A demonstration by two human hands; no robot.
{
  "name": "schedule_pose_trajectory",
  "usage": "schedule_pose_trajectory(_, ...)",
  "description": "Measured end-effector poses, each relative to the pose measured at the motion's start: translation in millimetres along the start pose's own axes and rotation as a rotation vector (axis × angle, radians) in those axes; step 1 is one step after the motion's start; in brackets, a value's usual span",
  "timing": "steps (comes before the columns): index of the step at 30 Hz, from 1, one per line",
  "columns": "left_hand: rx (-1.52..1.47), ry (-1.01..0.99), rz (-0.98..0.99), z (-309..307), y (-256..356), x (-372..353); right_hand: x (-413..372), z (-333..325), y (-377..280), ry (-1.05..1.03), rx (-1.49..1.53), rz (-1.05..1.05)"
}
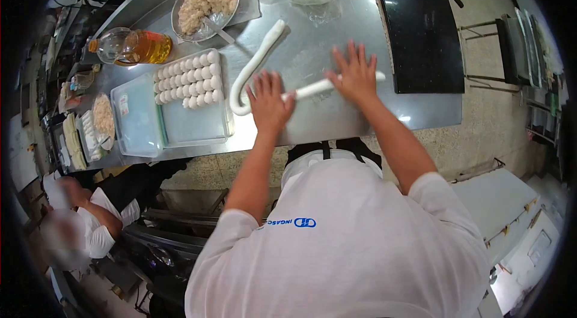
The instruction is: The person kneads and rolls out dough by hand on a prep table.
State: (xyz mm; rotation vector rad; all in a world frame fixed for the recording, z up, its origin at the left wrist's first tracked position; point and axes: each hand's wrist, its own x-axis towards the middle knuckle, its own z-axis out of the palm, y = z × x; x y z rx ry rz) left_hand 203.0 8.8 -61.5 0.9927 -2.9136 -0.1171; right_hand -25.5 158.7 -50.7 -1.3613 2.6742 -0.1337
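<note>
Both palms flat, fingers spread: left hand (268, 103) and right hand (356, 75) press on a smooth white dough rope (255, 64) (hook-shaped, soft-looking) mid-frame on the shiny steel counter (360, 33).

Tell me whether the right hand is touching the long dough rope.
Touching. The head view shows the right hand pressed flat on the dough rope, which sticks out on both sides of it.
</note>
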Motion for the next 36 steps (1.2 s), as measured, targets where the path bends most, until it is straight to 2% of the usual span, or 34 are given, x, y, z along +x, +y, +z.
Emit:
schedule_pose_trajectory(2, -0.08, 0.069, -0.026, 2.7, -25.7, 40.5, 48.0, 8.8, 0.6, 0.108, 0.016, 0.038)
schedule_pose_trajectory(5, -0.023, 0.037, 0.065, -12.2, -49.7, 51.6, 48.0, -0.1, -19.9, 0.026, 0.013, 0.189)
schedule_pose_trajectory(8, -0.074, -0.008, 0.102, -13.3, -56.8, 20.6, -32.0, 12.2, -29.1, -0.016, -0.004, 0.121)
schedule_pose_trajectory(10, -0.154, -0.054, 0.124, -7.4, -57.5, -30.9, -104.7, 10.3, -28.8, 0.026, 0.149, -0.019)
schedule_pose_trajectory(13, -0.247, -0.037, 0.074, -5.4, -19.0, -81.4, -158.6, -5.8, -15.3, -0.051, 0.138, -0.07)
schedule_pose_trajectory(14, -0.394, -0.13, 0.173, -29.6, 7.9, -77.8, -167.3, -1.9, -1.9, -0.057, 0.094, -0.124)
schedule_pose_trajectory(15, -0.657, -0.119, 0.302, -15.7, 29.7, -79.7, -166.9, 1.5, 5.6, -0.056, 0.048, -0.187)
schedule_pose_trajectory(16, -0.562, -0.224, 0.412, -22.2, 59.5, -70.7, -154.0, 4.1, 10.7, -0.032, 0.053, -0.196)
schedule_pose_trajectory(17, -0.479, -0.124, 0.47, -11.5, 86.4, -63.5, -132.6, 4.4, 17.2, -0.011, 0.06, -0.205)
schedule_pose_trajectory(20, -0.278, 0.029, 0.316, 11.3, 113.7, 15.3, -50.0, 14.3, 30.2, 0.141, -0.004, -0.17)
schedule_pose_trajectory(21, -0.259, 0.069, 0.24, 17.2, 113.7, 46.9, -20.0, 1.8, 28.7, 0.071, 0.0, -0.12)
schedule_pose_trajectory(22, -0.238, 0.105, 0.156, 21.0, 104.7, 76.3, 5.8, -10.8, 27.0, -0.005, 0.006, -0.076)
schedule_pose_trajectory(26, 0.041, 0.302, -0.134, 3.6, 32.9, 171.3, 61.9, -0.3, 37.1, 0.049, 0.064, -0.147)
schedule_pose_trajectory(28, -0.283, 0.116, -0.26, 6.9, -2.0, 184.8, 40.7, 4.9, 38.6, 0.034, 0.077, -0.225)
schedule_pose_trajectory(31, -0.256, 0.083, -0.065, 9.4, 12.2, 163.5, -26.6, -5.7, 42.6, -0.129, 0.059, -0.318)
schedule_pose_trajectory(33, -0.304, 0.004, 0.041, 11.0, 57.1, 119.5, -77.9, -3.4, 57.6, -0.044, 0.142, -0.446)
schedule_pose_trajectory(34, -0.249, -0.06, 0.1, 15.5, 83.1, 94.4, -100.7, -0.2, 67.3, -0.051, 0.319, -0.5)
schedule_pose_trajectory(35, -0.264, -0.009, 0.237, 28.0, 103.7, 68.1, -121.1, 2.5, 81.2, -0.061, 0.493, -0.544)
schedule_pose_trajectory(36, -0.291, -0.002, 0.268, 33.6, 130.1, 83.9, -130.7, 2.1, 101.4, -0.095, 0.619, -0.636)
